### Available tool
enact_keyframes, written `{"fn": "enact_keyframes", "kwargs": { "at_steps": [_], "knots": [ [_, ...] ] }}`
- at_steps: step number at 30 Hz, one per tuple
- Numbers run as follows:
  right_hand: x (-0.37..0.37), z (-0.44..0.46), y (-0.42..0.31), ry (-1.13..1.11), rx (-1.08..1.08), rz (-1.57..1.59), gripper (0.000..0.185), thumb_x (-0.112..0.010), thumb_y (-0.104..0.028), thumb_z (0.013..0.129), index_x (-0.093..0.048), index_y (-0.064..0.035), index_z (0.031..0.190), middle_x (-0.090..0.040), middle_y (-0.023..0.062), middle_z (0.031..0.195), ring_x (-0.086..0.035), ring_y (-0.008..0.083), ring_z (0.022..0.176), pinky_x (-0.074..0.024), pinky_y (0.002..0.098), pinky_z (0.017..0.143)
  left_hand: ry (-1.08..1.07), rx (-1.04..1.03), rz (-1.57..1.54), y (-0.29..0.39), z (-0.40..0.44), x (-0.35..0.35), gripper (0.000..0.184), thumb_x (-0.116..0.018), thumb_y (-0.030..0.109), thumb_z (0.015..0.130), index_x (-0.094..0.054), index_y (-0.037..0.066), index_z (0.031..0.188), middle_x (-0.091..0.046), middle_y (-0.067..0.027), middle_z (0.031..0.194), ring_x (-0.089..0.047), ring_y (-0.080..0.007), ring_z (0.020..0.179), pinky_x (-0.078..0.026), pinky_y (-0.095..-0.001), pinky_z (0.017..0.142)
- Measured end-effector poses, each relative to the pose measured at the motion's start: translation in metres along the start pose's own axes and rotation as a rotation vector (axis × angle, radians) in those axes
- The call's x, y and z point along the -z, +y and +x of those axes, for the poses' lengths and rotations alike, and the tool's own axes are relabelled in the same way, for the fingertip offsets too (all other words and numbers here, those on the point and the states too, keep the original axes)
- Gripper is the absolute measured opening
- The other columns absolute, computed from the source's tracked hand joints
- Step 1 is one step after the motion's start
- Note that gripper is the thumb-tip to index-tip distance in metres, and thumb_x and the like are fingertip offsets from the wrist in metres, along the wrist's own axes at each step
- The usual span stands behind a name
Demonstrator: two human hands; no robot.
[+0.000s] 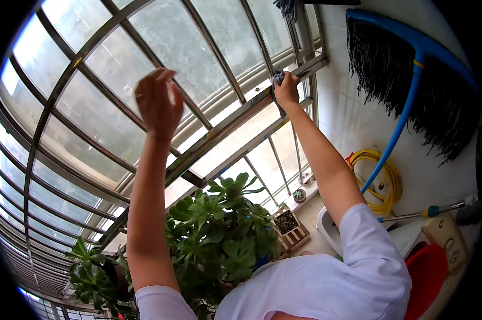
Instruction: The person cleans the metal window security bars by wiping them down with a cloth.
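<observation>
My left hand point(160, 104) is raised in front of the window bars, its fingers apart and slightly curled, with nothing in them. A dark grey cloth point(278, 80) is gripped in my right hand point(287, 92), at the thick horizontal metal rail point(219, 136). Part of the cloth hangs down over the rail. Vertical metal bars point(214, 52) and cloudy glass stand behind both hands.
Leafy green plants point(219, 229) grow below, between my arms. A small pot point(299, 196) and a striped planter point(286, 223) stand near the sill. On the right are a blue-handled mop point(406, 114), a coiled yellow hose point(395, 184) and a red basin point(427, 280).
</observation>
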State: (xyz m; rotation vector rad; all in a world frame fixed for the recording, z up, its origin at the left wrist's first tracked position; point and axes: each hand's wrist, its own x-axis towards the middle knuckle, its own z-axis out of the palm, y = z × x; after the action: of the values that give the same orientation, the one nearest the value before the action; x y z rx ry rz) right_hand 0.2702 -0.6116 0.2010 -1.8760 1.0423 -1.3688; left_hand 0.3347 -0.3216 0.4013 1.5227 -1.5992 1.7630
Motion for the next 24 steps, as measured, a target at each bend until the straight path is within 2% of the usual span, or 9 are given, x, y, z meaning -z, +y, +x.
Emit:
{"fn": "enact_keyframes", "kwargs": {
  "at_steps": [1,4,7,11,14,16,18,21,24],
  "knots": [
    [0.000,-0.002,0.001,-0.007,0.021,0.006,0.047,-0.065,-0.021,0.081,-0.040,-0.0134,0.119,-0.042,0.0189,0.114,-0.057,0.0390,0.096,-0.0497,0.0463,0.080,-0.200,0.095,-0.091,0.018,0.008,-0.007,0.029,-0.059,0.006,0.075,-0.055,0.011,0.103,-0.058,-0.0073,0.097,-0.057,-0.0245,0.094,-0.043,-0.0357,0.084],
    [0.004,0.004,0.001,-0.021,0.025,-0.007,0.042,-0.064,-0.023,0.082,-0.045,-0.0114,0.118,-0.045,0.0181,0.112,-0.055,0.0394,0.096,-0.0479,0.0459,0.078,-0.400,0.339,-0.178,0.043,0.019,-0.047,0.054,-0.067,0.022,0.077,-0.041,0.006,0.121,-0.053,-0.0150,0.111,-0.051,-0.0328,0.107,-0.043,-0.0415,0.089],
    [0.015,0.022,-0.001,-0.086,-0.047,-0.079,0.042,-0.062,-0.026,0.083,-0.045,-0.0136,0.119,-0.044,0.0176,0.115,-0.057,0.0379,0.097,-0.0493,0.0463,0.078,-0.484,0.633,-0.207,0.049,0.029,-0.084,0.081,-0.070,0.036,0.077,-0.022,0.000,0.133,-0.041,-0.0255,0.127,-0.040,-0.0415,0.120,-0.036,-0.0437,0.099],
    [0.027,0.042,0.006,-0.100,-0.096,-0.142,0.041,-0.061,-0.027,0.083,-0.045,-0.0145,0.119,-0.044,0.0188,0.116,-0.060,0.0377,0.094,-0.0510,0.0466,0.077,-0.460,0.916,-0.329,0.039,0.047,-0.121,0.088,-0.068,0.046,0.078,-0.021,-0.004,0.134,-0.033,-0.0291,0.134,-0.034,-0.0416,0.127,-0.033,-0.0412,0.103],
    [0.025,0.053,0.013,-0.056,-0.100,-0.117,0.041,-0.061,-0.026,0.083,-0.045,-0.0137,0.118,-0.044,0.0209,0.114,-0.060,0.0392,0.093,-0.0516,0.0471,0.075,-0.544,1.052,-0.634,0.018,0.047,-0.156,0.056,-0.062,0.039,0.086,-0.042,-0.006,0.113,-0.059,-0.0222,0.099,-0.059,-0.0339,0.092,-0.047,-0.0437,0.083],
    [0.022,0.057,0.016,0.000,-0.123,-0.032,0.040,-0.061,-0.024,0.083,-0.045,-0.0128,0.117,-0.043,0.0231,0.113,-0.058,0.0399,0.093,-0.0514,0.0477,0.075,-0.239,1.164,-0.912,0.040,0.048,-0.166,0.040,-0.056,0.034,0.091,-0.045,-0.003,0.101,-0.061,-0.0164,0.080,-0.061,-0.0298,0.069,-0.050,-0.0433,0.066],
    [0.016,0.064,0.021,0.041,-0.123,-0.008,0.040,-0.062,-0.022,0.082,-0.045,-0.0109,0.116,-0.043,0.0248,0.111,-0.057,0.0407,0.092,-0.0513,0.0472,0.076,-0.156,1.211,-0.832,0.057,0.045,-0.169,0.034,-0.051,0.031,0.094,-0.042,-0.002,0.097,-0.062,-0.0168,0.077,-0.062,-0.0325,0.066,-0.049,-0.0432,0.062],
    [0.008,0.072,0.031,0.129,-0.065,-0.022,0.040,-0.063,-0.017,0.081,-0.043,-0.0075,0.114,-0.044,0.0264,0.108,-0.054,0.0420,0.096,-0.0501,0.0461,0.078,-0.123,1.113,-0.339,0.068,0.041,-0.176,0.030,-0.045,0.030,0.095,-0.036,0.001,0.099,-0.063,-0.0213,0.078,-0.062,-0.0423,0.077,-0.048,-0.0491,0.066],
    [0.004,0.068,0.044,0.227,0.024,0.115,0.038,-0.061,-0.016,0.083,-0.042,-0.0059,0.114,-0.045,0.0261,0.108,-0.053,0.0416,0.097,-0.0495,0.0464,0.078,-0.035,1.051,-0.180,0.077,0.043,-0.175,0.030,-0.045,0.030,0.095,-0.036,0.002,0.098,-0.064,-0.0221,0.078,-0.062,-0.0428,0.077,-0.048,-0.0498,0.065]
  ]
}}
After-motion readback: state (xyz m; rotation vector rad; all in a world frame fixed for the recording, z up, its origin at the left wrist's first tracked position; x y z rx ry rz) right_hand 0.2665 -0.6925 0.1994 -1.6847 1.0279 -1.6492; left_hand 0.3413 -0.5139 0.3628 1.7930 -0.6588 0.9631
